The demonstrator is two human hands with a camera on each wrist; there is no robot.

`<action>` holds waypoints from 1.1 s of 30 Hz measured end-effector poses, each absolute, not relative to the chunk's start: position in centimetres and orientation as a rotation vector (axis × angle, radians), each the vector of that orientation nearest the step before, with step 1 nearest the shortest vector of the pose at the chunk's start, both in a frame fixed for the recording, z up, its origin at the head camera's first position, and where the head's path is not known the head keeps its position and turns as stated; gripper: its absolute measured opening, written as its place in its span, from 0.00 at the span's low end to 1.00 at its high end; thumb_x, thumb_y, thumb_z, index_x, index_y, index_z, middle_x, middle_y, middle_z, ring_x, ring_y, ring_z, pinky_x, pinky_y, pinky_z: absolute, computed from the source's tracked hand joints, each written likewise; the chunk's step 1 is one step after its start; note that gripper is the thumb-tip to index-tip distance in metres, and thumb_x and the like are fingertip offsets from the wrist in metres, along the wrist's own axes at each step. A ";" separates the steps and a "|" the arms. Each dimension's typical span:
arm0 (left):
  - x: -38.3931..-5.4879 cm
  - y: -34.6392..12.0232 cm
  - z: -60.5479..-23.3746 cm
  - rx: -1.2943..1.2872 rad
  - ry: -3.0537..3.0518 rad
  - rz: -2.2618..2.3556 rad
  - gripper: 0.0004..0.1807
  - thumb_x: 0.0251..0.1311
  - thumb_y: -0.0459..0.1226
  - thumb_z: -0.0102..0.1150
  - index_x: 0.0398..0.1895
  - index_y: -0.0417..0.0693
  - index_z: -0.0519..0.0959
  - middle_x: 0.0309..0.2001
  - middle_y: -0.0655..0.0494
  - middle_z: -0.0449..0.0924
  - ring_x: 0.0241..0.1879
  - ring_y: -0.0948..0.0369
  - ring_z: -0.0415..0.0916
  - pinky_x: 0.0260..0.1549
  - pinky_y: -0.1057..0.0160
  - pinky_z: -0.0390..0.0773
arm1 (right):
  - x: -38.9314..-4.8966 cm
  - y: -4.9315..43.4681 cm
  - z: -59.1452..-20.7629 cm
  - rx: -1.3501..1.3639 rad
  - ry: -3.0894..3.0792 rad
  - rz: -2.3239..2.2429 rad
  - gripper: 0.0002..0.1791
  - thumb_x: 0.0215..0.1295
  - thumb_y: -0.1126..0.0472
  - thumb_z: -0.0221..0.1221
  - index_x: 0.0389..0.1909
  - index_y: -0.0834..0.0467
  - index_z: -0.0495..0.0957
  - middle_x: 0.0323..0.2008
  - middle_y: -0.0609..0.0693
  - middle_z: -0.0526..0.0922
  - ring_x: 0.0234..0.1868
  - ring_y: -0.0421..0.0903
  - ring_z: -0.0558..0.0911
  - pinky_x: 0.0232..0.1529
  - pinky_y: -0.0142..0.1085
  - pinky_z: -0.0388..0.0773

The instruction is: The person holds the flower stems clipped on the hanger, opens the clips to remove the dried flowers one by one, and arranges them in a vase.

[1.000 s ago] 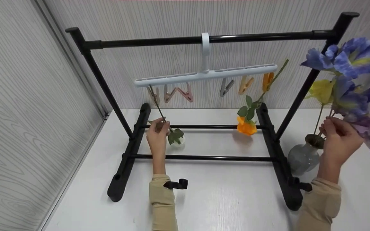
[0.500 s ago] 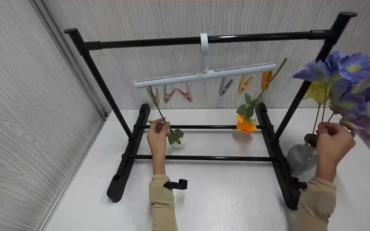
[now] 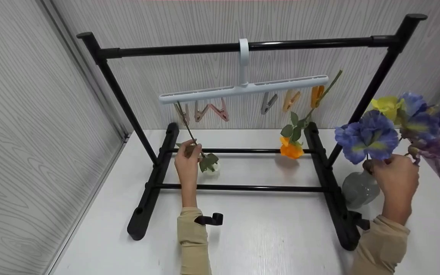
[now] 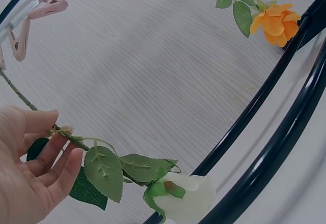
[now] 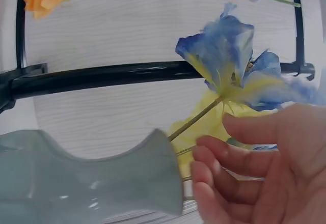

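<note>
My left hand [image 3: 187, 162] pinches the stem of an artificial white rose [image 4: 188, 198], which hangs head down. Its stem runs up to a beige clothespin [image 3: 183, 114] at the left end of a pale blue clip hanger [image 3: 224, 92]. My right hand [image 3: 397, 187] is beside the mouth of a grey vase [image 3: 357, 191]. In the right wrist view its fingers [image 5: 209, 160] are loosely bent, with the thumb apart from them. A blue iris [image 3: 369, 135] leans from the vase just past the thumb; its stem [image 5: 196, 119] is not gripped.
The hanger hangs from a black rack [image 3: 311, 44]. An orange clothespin [image 3: 316, 96] at its right end holds an orange flower [image 3: 291, 148] upside down. Several other clothespins line the hanger. A yellow flower [image 3: 388, 107] and a purple one [image 3: 430, 149] also rise from the vase.
The blue iris has come down and tipped forward and left over the vase. My right hand has lowered towards the vase mouth. My left hand stays on the white rose's stem.
</note>
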State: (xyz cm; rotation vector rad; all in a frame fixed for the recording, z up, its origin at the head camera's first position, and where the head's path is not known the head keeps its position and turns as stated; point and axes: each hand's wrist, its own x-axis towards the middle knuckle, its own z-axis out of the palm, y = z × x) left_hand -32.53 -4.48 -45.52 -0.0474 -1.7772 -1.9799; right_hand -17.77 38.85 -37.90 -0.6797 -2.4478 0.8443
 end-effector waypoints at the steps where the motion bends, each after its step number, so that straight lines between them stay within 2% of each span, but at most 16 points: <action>1: -32.5 -4.5 -45.5 -0.050 -1.781 -1.971 0.12 0.69 0.33 0.66 0.53 0.38 0.83 0.39 0.48 0.83 0.44 0.42 0.80 0.32 0.68 0.81 | -17.7 38.7 -37.7 -0.660 -2.469 0.835 0.21 0.68 0.58 0.54 0.14 0.60 0.69 0.15 0.54 0.70 0.26 0.58 0.71 0.27 0.47 0.65; 2: -32.4 -4.5 -45.5 -0.057 -1.787 -1.955 0.12 0.69 0.33 0.66 0.53 0.39 0.83 0.39 0.48 0.83 0.44 0.42 0.80 0.32 0.68 0.81 | -17.6 38.6 -37.5 -0.647 -2.487 0.829 0.21 0.66 0.59 0.55 0.12 0.57 0.66 0.13 0.50 0.67 0.26 0.55 0.68 0.26 0.44 0.63; 6: -32.3 -4.4 -45.6 -0.106 -1.806 -1.880 0.14 0.69 0.33 0.66 0.55 0.40 0.84 0.38 0.46 0.84 0.42 0.41 0.81 0.32 0.69 0.81 | -17.3 37.6 -36.7 -0.580 -2.488 0.798 0.19 0.62 0.61 0.57 0.11 0.57 0.70 0.15 0.50 0.70 0.29 0.57 0.71 0.27 0.44 0.65; 9: -32.4 -4.4 -45.7 -0.135 -1.806 -1.838 0.14 0.69 0.32 0.66 0.56 0.41 0.85 0.37 0.45 0.85 0.39 0.42 0.81 0.31 0.68 0.81 | -16.9 36.8 -36.2 -0.499 -2.455 0.764 0.21 0.66 0.60 0.55 0.13 0.61 0.76 0.16 0.53 0.73 0.30 0.60 0.74 0.27 0.45 0.66; 13: -32.5 -4.4 -45.8 -0.143 -1.801 -1.809 0.14 0.68 0.32 0.66 0.56 0.41 0.85 0.36 0.46 0.85 0.37 0.44 0.82 0.30 0.68 0.81 | -16.5 35.5 -35.8 -0.366 -2.333 0.697 0.23 0.73 0.59 0.53 0.20 0.67 0.83 0.17 0.59 0.80 0.28 0.62 0.79 0.28 0.42 0.65; 16: -32.4 -4.2 -45.8 -0.153 -1.804 -1.762 0.15 0.68 0.33 0.67 0.56 0.42 0.85 0.36 0.47 0.87 0.39 0.44 0.83 0.32 0.67 0.78 | -16.5 34.3 -35.7 -0.277 -2.182 0.661 0.22 0.76 0.60 0.55 0.22 0.68 0.84 0.18 0.61 0.82 0.20 0.45 0.76 0.28 0.34 0.63; 19: -32.5 -4.0 -45.9 -0.165 -1.817 -1.714 0.15 0.67 0.35 0.67 0.55 0.42 0.85 0.36 0.49 0.88 0.41 0.45 0.84 0.34 0.66 0.76 | -16.7 33.1 -35.6 -0.196 -2.043 0.664 0.21 0.76 0.62 0.58 0.23 0.69 0.82 0.18 0.62 0.80 0.19 0.25 0.66 0.28 0.27 0.59; 21: -32.5 -3.9 -46.0 -0.173 -1.832 -1.699 0.14 0.67 0.34 0.67 0.55 0.42 0.86 0.36 0.50 0.89 0.41 0.48 0.84 0.35 0.65 0.75 | -17.0 32.2 -35.7 -0.153 -1.986 0.690 0.19 0.76 0.63 0.59 0.25 0.71 0.83 0.19 0.63 0.81 0.21 0.18 0.62 0.28 0.23 0.58; 23: -32.5 -3.7 -46.1 -0.174 -1.849 -1.699 0.14 0.67 0.34 0.68 0.54 0.43 0.86 0.36 0.51 0.89 0.40 0.52 0.85 0.36 0.65 0.76 | -17.4 31.4 -35.8 -0.115 -1.957 0.707 0.18 0.76 0.64 0.59 0.27 0.72 0.83 0.20 0.63 0.83 0.23 0.16 0.62 0.29 0.22 0.59; 26: -32.5 -3.6 -46.1 -0.180 -1.859 -1.715 0.12 0.67 0.33 0.68 0.52 0.42 0.86 0.37 0.50 0.89 0.39 0.55 0.85 0.38 0.64 0.77 | -18.1 30.1 -35.9 -0.073 -1.953 0.712 0.16 0.75 0.64 0.59 0.29 0.72 0.84 0.22 0.62 0.84 0.25 0.19 0.68 0.30 0.21 0.61; 31: -32.5 -3.3 -45.9 -0.200 -1.873 -1.748 0.10 0.67 0.35 0.69 0.48 0.42 0.87 0.37 0.48 0.89 0.39 0.51 0.86 0.37 0.63 0.80 | -19.3 27.6 -35.5 0.010 -1.975 0.705 0.14 0.74 0.65 0.60 0.30 0.70 0.85 0.22 0.60 0.85 0.23 0.47 0.80 0.30 0.26 0.64; 33: -32.5 -3.1 -45.8 -0.208 -1.885 -1.764 0.10 0.67 0.37 0.69 0.48 0.43 0.86 0.38 0.46 0.89 0.40 0.49 0.86 0.37 0.60 0.82 | -19.7 26.7 -35.2 0.051 -1.987 0.700 0.14 0.75 0.65 0.60 0.30 0.69 0.84 0.21 0.59 0.84 0.22 0.53 0.79 0.29 0.29 0.63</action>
